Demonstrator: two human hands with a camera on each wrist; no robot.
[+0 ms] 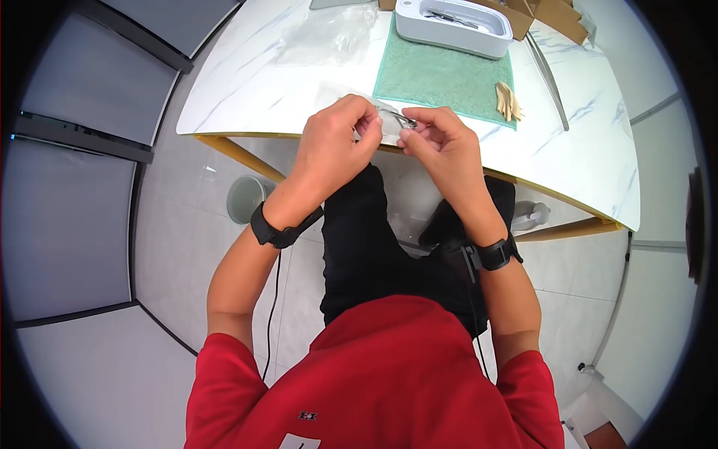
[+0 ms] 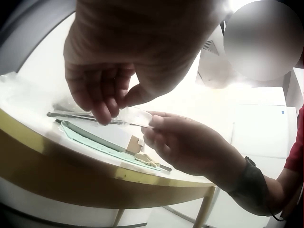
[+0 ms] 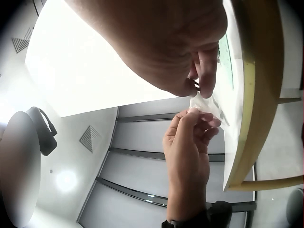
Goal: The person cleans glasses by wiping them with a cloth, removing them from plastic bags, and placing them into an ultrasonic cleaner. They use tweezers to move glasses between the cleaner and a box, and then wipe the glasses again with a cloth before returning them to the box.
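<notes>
Both hands meet over the table's front edge, around a small clear plastic bag [image 1: 392, 127]. The left hand [image 1: 336, 137] pinches the bag between thumb and fingertips, as the right wrist view also shows. The right hand [image 1: 447, 142] pinches a thin dark metal piece [image 1: 404, 118] between thumb and forefinger. This piece overlaps the bag in the head view; I cannot tell its exact kind. In the right wrist view, the right fingers [image 3: 207, 71] hold its dark end just above the bag [image 3: 203, 102].
Beyond the hands lies a green towel [image 1: 441, 82] with a white-grey basin [image 1: 452, 37] holding metal tools. Beige crumpled finger covers [image 1: 508, 102] lie on its right corner, near a long metal strip [image 1: 550, 81]. Clear plastic bags [image 1: 329, 37] lie back left; cardboard boxes [image 1: 557, 19] stand back right.
</notes>
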